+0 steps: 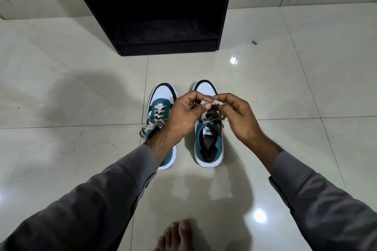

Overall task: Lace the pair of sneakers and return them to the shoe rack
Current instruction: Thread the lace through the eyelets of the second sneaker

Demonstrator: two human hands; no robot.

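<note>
Two teal-and-white sneakers stand side by side on the tiled floor, toes toward the black shoe rack beyond. The left sneaker is laced. Above the right sneaker, the left hand and right hand both pinch its beige lace with curled fingers.

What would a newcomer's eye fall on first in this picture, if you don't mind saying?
Both hands, left and right, meet mid-frame, pinching the pale lace above the right-side sneaker. Beside it stands the other teal-and-white sneaker, already laced. Beyond them, a black shoe rack rises from the glossy tiled floor.
</note>
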